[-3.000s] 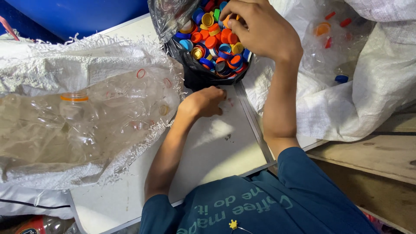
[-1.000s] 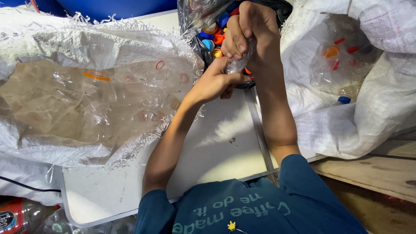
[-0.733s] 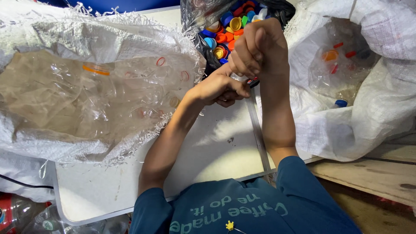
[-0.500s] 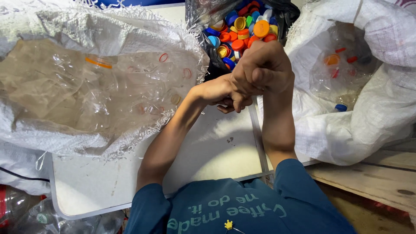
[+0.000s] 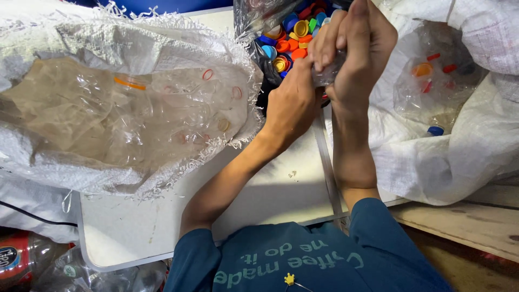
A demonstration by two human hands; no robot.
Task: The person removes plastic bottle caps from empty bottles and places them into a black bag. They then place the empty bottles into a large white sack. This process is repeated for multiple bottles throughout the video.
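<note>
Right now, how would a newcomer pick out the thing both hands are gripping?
Start at the white table and go to its far edge, where a bag of coloured bottle caps sits. Just in front of it, the left hand and right hand pinch a crumpled clear plastic piece. Unlike the caps, it is colourless and see-through.

I am counting two hands of mine, left hand (image 5: 292, 105) and right hand (image 5: 354, 46), both gripping one clear bottle (image 5: 328, 73). I am seeing two white sacks, one at the left (image 5: 65, 157) and one at the right (image 5: 476, 140), and one bag of caps (image 5: 286, 38), too many to count.
</note>
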